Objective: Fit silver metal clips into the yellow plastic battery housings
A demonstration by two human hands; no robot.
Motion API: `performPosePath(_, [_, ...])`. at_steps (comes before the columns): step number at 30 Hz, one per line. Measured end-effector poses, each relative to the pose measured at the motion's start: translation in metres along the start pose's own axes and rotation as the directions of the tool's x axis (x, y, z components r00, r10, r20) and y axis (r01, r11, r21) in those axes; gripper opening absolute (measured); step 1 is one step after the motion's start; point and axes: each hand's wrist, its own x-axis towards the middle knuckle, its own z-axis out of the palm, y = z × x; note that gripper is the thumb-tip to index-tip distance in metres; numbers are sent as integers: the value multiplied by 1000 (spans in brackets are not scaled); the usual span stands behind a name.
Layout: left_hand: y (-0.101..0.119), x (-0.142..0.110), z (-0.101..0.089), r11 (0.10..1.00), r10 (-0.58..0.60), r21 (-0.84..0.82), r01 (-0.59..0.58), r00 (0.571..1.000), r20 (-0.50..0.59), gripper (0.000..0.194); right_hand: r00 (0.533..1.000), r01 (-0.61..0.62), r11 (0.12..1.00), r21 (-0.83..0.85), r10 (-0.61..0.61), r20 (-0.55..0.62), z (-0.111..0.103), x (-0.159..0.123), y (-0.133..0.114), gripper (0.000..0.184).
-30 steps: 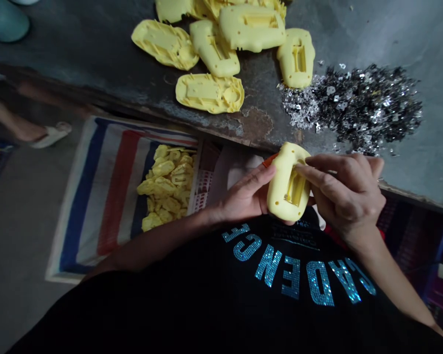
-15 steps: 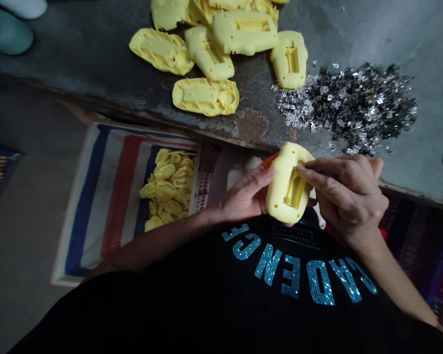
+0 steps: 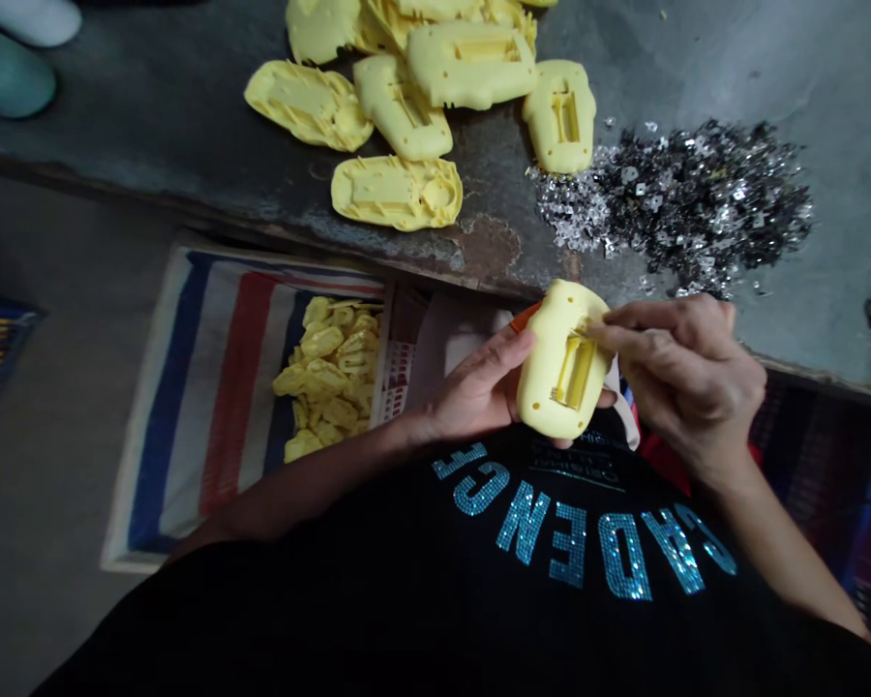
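Yellow moulded plastic housing [image 3: 562, 363] — held in both hands, just off the near edge of the worktop [image 3: 827, 194].
Left hand [image 3: 479, 382] half-open, cupping it from below; right hand [image 3: 689, 373] curled closed, fingertips [image 3: 591, 329] on the end of its rectangular slot — grip firm. Loose housings [image 3: 471, 63] lie near the far edge, beside a heap of stamped metal clips [image 3: 668, 203].

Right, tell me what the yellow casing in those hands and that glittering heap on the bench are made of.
The yellow casing looks like moulded plastic: opaque and fairly matte, with crisp moulded recesses and small holes. The heap of small pieces looks like stamped metal: flat punched shapes with bright glints, though the exact metal can't be told.
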Motion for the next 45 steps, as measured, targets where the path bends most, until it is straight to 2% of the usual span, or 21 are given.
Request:
performPosePath(3, [0, 0, 0, 999, -29, -27, 30, 999, 19, 93, 997, -73, 997, 10, 73, -25, -1, 3, -1, 31])
performPosePath(7, [0, 1, -1, 999, -25, -25, 27, 997, 69, 98, 999, 48, 998, -41, -48, -3, 1, 3, -1, 28])
performPosePath(11, [-2, 2, -2, 1000, -9, -14, 9, 998, 54, 95, 996, 78, 993, -87, -74, 47, 4, -1, -3, 27])
performPosePath(14, [-4, 2, -1, 998, 61, 21, -60, 998, -18, 79, 997, -21, 1000, -1, 21, 74, 2, 3, -2, 29])
performPosePath(17, [-7, 1, 3, 993, 110, 37, -108, 991, -70, 77, 976, -199, 949, 243, 170, 135, -2, 16, 6, 29])
performPosePath(19, [-7, 1, 6, 993, 102, 66, -97, 991, -87, 84, 958, -248, 905, 346, 177, 224, -3, 25, 14, 40])
performPosePath(22, [-4, -1, 9, 985, 118, 137, -104, 987, -105, 87, 937, -261, 895, 361, 145, 319, -2, 31, 23, 53])
performPosePath(24, [-1, -3, 10, 972, 157, 188, -137, 983, -96, 77, 943, -241, 909, 341, 136, 304, 2, 29, 23, 55])
performPosePath(29, [2, -11, 7, 919, 214, 351, -181, 975, -57, 54, 980, -165, 942, 291, 123, 158, 14, 13, 10, 59])
performPosePath(33, [-2, -16, 1, 894, 225, 419, -156, 967, -120, 53, 988, -151, 949, 276, 138, 65, 22, 4, 5, 58])
performPosePath(38, [-8, -14, -4, 909, 251, 391, -144, 938, -237, 54, 992, -123, 968, 220, 119, 35, 23, 5, 2, 60])
performPosePath(42, [-8, -10, -5, 916, 298, 339, -213, 929, -220, 53, 995, -98, 981, 165, 93, 34, 24, 12, -1, 64])
performPosePath(45, [-6, -11, -6, 928, 292, 308, -210, 924, -249, 51, 996, -94, 985, 146, 92, 21, 26, 17, -2, 65])
